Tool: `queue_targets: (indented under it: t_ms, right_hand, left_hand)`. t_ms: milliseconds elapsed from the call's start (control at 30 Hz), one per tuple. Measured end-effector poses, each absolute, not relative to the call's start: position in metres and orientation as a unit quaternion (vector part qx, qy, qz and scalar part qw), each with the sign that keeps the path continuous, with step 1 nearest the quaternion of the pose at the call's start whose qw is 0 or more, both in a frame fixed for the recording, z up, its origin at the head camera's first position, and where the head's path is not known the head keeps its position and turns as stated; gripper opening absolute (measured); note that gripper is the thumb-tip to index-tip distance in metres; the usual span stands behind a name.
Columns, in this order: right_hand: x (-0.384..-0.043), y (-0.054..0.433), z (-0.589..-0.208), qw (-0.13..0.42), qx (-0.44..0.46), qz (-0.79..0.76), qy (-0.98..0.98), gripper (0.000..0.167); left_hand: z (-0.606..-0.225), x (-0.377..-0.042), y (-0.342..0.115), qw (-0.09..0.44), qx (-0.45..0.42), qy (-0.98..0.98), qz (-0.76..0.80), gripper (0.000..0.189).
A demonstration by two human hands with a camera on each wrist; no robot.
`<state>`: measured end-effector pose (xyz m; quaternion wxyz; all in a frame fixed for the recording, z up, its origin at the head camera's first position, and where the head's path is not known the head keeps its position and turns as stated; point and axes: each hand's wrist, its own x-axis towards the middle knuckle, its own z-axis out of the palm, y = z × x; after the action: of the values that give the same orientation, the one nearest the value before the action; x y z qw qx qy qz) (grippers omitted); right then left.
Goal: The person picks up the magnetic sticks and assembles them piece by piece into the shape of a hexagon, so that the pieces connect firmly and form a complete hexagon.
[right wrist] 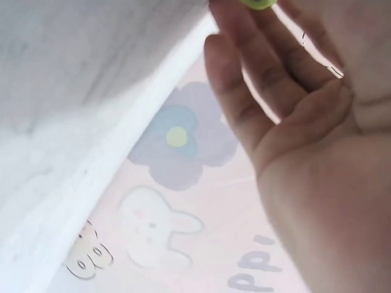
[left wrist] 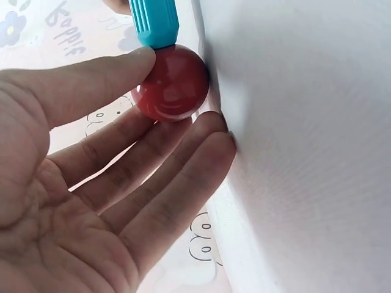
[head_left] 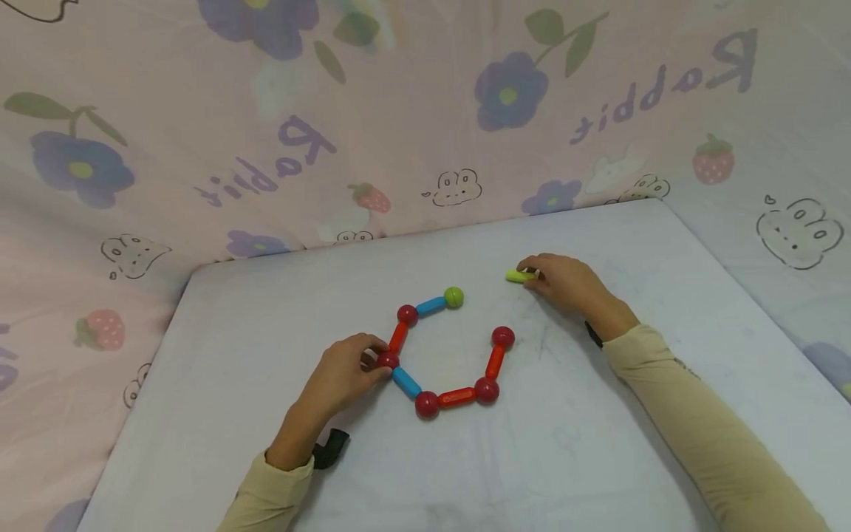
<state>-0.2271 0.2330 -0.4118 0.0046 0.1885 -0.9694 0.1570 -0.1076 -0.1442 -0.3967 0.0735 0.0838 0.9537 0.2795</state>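
Note:
On the white table lies an unclosed chain of balls and short rods. My left hand [head_left: 342, 375] pinches the red ball [head_left: 388, 360] at the chain's left bend, thumb on one side and fingers on the other. A blue rod [head_left: 407, 382] and a red rod [head_left: 398, 338] join at that ball. The chain's far end is a green ball [head_left: 454, 297] on another blue rod [head_left: 431, 306]; its right end is a red ball [head_left: 503, 338]. Apart from the chain, at the far right, my right hand [head_left: 565, 282] pinches a yellow-green rod [head_left: 518, 276]. The right wrist view shows only its tip.
The white tabletop [head_left: 598, 443] ends at a patterned cloth [head_left: 412, 118] that rises behind it and at both sides. Black straps show at each wrist, the left one [head_left: 331, 448] close to the table.

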Motion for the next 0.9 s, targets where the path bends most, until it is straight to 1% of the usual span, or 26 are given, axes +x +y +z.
queue_targets:
  t_ms: [367,900]
  right_hand:
    - [-0.22,0.215,-0.407,0.002,0.193,0.17,-0.966,0.031]
    - [-0.207,0.198,-0.41,0.003,0.198,0.172,-0.965,0.031]
  left_hand:
    - [-0.397,-0.108,-0.145,0.076,0.084,0.951,0.288,0.033]
    - [-0.396,-0.108,-0.145,0.078,0.079,0.95,0.292,0.033]
